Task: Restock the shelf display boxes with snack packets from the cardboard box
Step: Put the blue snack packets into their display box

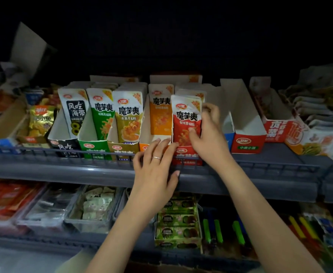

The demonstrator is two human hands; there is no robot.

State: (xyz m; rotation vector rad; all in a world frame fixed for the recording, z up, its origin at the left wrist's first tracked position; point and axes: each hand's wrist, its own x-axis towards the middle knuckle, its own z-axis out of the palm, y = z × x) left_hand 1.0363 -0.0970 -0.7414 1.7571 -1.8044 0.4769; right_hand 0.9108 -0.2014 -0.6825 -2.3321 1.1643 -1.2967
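**Item 1, right grip** [205, 138]: pinching. The thumb lies on the printed face and the fingers are curled round the right edge of the red foil snack packets [185, 119]. I read it as holding a small stack, because more packet tops show behind the front one.

**Item 2, left grip** [155, 170]: at 8 o'clock from the right grip. The fingers are straight and spread, and the tips touch the lower left corner of the front packet. A thin ring is on one finger.

**Item 3, red cardboard display box** [187, 156]: at 6 o'clock from the packets, standing behind the grey shelf rail [63, 168]. The packets stand upright with their lower ends inside it.

**Handling note, my judgement:**
- Seat the stack squarely.
- Keep the pinch low and light so the foil does not crease.
- Use the left fingertips as a stop against the front lip.
- Press the stack back toward 12 o'clock until the faces line up with the orange foil packet [160, 113] at 9 o'clock.

**Item 4, white-walled display box with a red front** [248, 138]: at 3 o'clock. No packets show in the part I can see, so I judge it a likely next target.

**Not determinable:**
- How many packets are in the stack.
- How deep the red box is behind it.
- Whether the brownish edge at 6 o'clock, at the bottom of the frame, is the supply carton.
- The upper shelf, which is lost in darkness.
- The small print, which is blurred.
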